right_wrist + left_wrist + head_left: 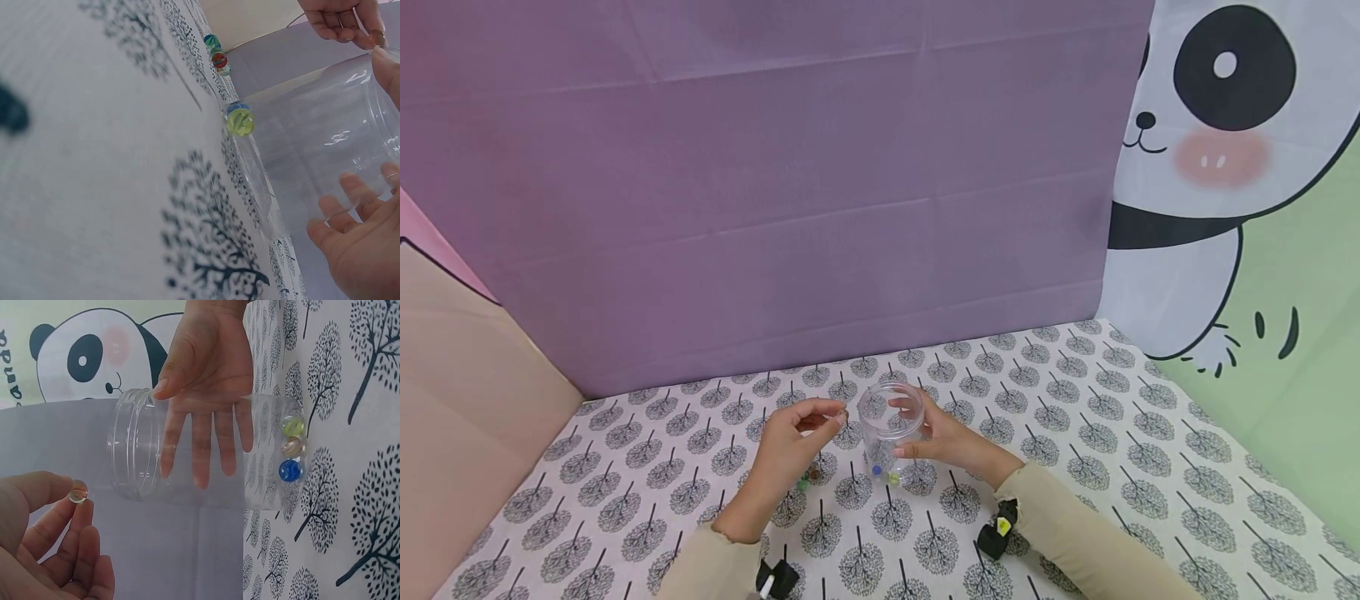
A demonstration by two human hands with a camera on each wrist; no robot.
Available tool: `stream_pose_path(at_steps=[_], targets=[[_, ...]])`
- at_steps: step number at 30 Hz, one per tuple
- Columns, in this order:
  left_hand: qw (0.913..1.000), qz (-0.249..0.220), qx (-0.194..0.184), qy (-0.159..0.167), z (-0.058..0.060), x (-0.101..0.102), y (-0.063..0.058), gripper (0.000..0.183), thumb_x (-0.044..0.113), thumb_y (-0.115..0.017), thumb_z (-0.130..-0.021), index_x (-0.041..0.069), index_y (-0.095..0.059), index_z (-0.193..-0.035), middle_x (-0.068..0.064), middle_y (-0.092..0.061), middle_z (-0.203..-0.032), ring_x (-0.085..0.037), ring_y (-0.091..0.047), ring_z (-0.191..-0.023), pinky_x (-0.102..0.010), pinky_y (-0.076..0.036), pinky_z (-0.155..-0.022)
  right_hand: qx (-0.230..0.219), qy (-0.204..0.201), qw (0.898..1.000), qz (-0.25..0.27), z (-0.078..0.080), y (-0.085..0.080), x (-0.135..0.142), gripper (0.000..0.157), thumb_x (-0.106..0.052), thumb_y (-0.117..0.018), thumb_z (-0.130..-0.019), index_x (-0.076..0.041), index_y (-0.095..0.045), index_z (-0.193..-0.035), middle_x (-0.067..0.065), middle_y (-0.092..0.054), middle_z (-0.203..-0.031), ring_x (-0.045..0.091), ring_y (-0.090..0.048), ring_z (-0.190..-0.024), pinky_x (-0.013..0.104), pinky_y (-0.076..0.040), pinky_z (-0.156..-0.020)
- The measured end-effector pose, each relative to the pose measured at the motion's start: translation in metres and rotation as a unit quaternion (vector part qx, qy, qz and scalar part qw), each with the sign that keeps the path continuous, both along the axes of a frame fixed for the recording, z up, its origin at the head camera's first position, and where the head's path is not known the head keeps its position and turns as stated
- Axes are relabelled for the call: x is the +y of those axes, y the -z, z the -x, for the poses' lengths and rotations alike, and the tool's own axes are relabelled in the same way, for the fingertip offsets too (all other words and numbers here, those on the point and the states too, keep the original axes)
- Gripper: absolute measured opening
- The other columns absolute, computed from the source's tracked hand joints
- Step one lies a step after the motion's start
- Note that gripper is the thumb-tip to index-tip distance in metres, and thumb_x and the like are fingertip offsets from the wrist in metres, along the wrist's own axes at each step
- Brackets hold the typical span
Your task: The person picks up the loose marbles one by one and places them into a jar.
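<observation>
My left hand (793, 442) pinches a clear marble with an orange swirl (78, 492) between thumb and fingertips, level with the jar's mouth and a little to its left. The transparent jar (880, 433) stands upright on the cloth, without a lid. Around its right side, my right hand (951, 437) holds it, thumb in front and fingers behind. At the jar's bottom lie a blue marble (290, 470), an orange-and-white marble (291, 447) and a yellow-green marble (292, 426).
Left of the jar, loose marbles lie on the cloth, among them a red one (219, 60) and a teal one (212, 41). The tree-print cloth (1037, 517) covers the table. A purple curtain (790, 208) hangs behind, and a panda-print sheet (1210, 183) is at right.
</observation>
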State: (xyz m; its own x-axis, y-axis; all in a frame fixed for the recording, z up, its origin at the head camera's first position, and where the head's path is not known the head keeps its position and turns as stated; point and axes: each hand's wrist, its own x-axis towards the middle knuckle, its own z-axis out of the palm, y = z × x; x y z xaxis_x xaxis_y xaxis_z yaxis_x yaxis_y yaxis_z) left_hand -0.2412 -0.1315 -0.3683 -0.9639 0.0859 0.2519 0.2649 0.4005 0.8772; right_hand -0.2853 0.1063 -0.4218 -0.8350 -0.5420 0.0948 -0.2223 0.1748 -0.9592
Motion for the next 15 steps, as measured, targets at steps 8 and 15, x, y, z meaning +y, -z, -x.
stream_pose_path(at_steps=[8, 15], targets=[[0.9999, -0.014, 0.007, 0.005, -0.0005, 0.0008, -0.0016, 0.017, 0.011, -0.069, -0.085, 0.013, -0.071, -0.101, -0.001, -0.068, -0.099, -0.016, -0.058, -0.086, -0.029, -0.048, -0.074, 0.005, 0.005, 1.0, -0.011, 0.0019, 0.0029, 0.0001, 0.092, -0.021, -0.076, -0.078, -0.034, -0.018, -0.147, 0.004, -0.032, -0.149, 0.037, -0.044, -0.126, 0.055, -0.034, -0.102], [0.9996, -0.018, 0.02, 0.009, -0.0027, 0.004, -0.0048, 0.017, 0.014, -0.07, -0.085, 0.013, -0.071, -0.102, -0.001, -0.068, -0.099, -0.015, -0.058, -0.086, -0.025, -0.048, -0.069, 0.01, -0.005, 1.0, 0.001, 0.0024, 0.0032, 0.0003, 0.093, -0.021, -0.076, -0.078, -0.03, -0.016, -0.148, 0.01, -0.03, -0.15, 0.04, -0.04, -0.128, 0.054, -0.033, -0.103]])
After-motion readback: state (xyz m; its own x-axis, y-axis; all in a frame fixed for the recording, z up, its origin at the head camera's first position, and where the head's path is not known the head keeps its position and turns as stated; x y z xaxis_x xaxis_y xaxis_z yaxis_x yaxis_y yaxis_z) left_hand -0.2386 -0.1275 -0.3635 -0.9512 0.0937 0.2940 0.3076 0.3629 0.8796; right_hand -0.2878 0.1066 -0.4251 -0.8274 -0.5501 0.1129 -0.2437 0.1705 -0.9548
